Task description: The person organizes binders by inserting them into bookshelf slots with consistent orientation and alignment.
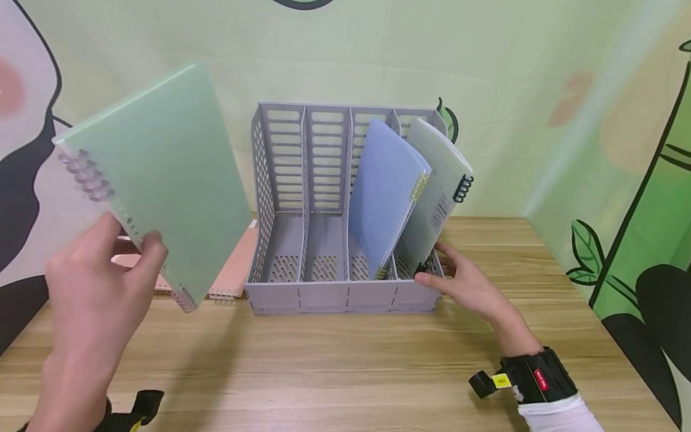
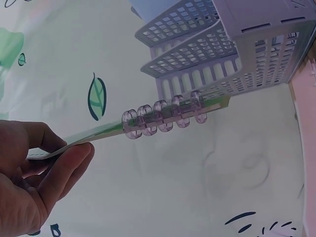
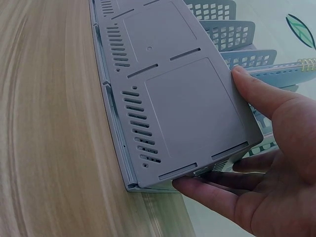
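My left hand (image 1: 102, 270) pinches a light green spiral notebook (image 1: 167, 162) by its bound edge, between thumb and fingers. It is raised and tilted to the left of a grey-purple file organizer (image 1: 324, 299). Clear purple binding rings (image 2: 163, 118) show along its edge in the left wrist view. At the organizer's front right corner, my right hand (image 1: 472, 285) grips the wall, thumb at the front edge and fingers along the side. A blue notebook (image 1: 383, 192) leans in the third compartment from the left. A pale grey-green notebook (image 1: 437, 180) with black rings stands in the rightmost one.
Pink notebooks (image 1: 234, 270) lie on the wooden table (image 1: 345, 366) left of the organizer, partly hidden behind the raised notebook and left hand. Thin dividers separate the organizer's compartments. A printed cloth backdrop (image 1: 513, 120) hangs close behind it.
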Demonstrator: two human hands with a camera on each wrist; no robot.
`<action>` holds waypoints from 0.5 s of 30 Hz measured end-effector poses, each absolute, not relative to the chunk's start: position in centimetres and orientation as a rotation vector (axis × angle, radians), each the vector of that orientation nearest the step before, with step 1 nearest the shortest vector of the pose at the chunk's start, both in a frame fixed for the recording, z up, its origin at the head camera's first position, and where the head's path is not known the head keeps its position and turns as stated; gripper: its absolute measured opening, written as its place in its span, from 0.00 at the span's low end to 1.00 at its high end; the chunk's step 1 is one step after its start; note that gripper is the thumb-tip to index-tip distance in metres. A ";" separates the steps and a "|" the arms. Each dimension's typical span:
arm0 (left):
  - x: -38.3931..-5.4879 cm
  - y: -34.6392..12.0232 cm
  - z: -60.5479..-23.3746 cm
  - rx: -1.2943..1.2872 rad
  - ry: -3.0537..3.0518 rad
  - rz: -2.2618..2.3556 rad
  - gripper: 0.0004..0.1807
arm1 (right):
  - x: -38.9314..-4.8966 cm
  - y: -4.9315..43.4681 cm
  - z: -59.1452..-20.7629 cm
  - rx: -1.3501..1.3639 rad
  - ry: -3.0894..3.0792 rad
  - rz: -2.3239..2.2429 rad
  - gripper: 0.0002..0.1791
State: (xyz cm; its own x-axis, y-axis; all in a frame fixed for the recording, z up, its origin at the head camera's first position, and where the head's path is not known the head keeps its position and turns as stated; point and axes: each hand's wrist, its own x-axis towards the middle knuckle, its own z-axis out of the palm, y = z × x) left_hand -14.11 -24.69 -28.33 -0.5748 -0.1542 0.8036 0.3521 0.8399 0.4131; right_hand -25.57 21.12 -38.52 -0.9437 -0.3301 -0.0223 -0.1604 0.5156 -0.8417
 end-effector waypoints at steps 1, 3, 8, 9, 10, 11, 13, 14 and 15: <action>-14.0 -24.6 -28.3 -0.140 -2.072 -0.686 0.14 | -25.6 21.1 -38.5 -0.422 2.573 -1.402 0.52; -13.8 -24.5 -28.3 -0.135 -2.060 -0.698 0.13 | -25.6 21.1 -38.5 -0.420 2.569 -1.406 0.52; -13.3 -24.1 -28.1 -0.134 -2.034 -0.728 0.13 | -25.6 21.1 -38.5 -0.420 2.563 -1.413 0.52; -13.2 -24.0 -28.0 -0.138 -2.033 -0.729 0.14 | -25.5 21.1 -38.5 -0.420 2.563 -1.412 0.52; -13.1 -23.9 -28.0 -0.144 -2.030 -0.736 0.14 | -25.5 21.1 -38.5 -0.420 2.561 -1.413 0.52; -13.1 -23.9 -27.9 -0.150 -2.030 -0.740 0.15 | -25.5 21.1 -38.5 -0.420 2.560 -1.413 0.52; -13.0 -23.8 -27.9 -0.165 -2.033 -0.732 0.15 | -25.6 21.1 -38.5 -0.419 2.557 -1.415 0.52; -12.9 -23.8 -27.8 -0.169 -2.032 -0.729 0.15 | -25.6 21.1 -38.6 -0.420 2.558 -1.415 0.52; -12.9 -23.7 -27.8 -0.172 -2.029 -0.732 0.15 | -25.6 21.1 -38.6 -0.421 2.559 -1.414 0.52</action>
